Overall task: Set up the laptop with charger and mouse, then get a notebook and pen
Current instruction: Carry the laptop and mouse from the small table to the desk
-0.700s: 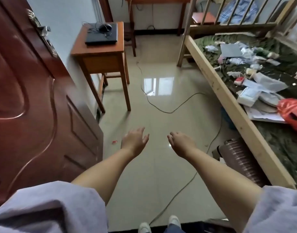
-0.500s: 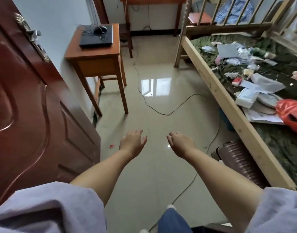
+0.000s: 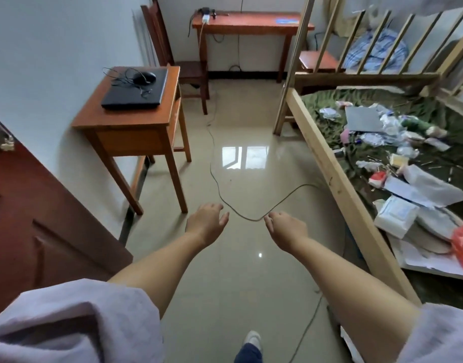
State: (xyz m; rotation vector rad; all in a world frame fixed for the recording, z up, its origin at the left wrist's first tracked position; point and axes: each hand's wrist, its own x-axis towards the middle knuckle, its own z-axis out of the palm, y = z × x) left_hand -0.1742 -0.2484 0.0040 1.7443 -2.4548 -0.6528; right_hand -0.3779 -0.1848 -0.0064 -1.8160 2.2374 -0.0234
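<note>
A closed black laptop (image 3: 136,91) lies on a small wooden table (image 3: 120,121) by the left wall. A black wired mouse (image 3: 144,77) rests on the laptop's lid with its thin cable (image 3: 119,78) loosely piled beside it. A white charger (image 3: 205,19) sits on the far wooden desk (image 3: 251,23). My left hand (image 3: 206,222) and my right hand (image 3: 285,229) hang over the floor, well short of the table. Both hold nothing; the left hand's fingers are spread, the right hand's are loosely curled.
A dark red door (image 3: 41,226) stands open at the left. A wooden bed frame (image 3: 337,189) with scattered papers and bags runs along the right. A thin cable (image 3: 240,213) snakes across the glossy floor. A chair (image 3: 178,58) stands behind the small table.
The view has moved forward and tilted up; the small table and laptop appear nearer, and the far desk has come into view. Both hands keep the same pose.
</note>
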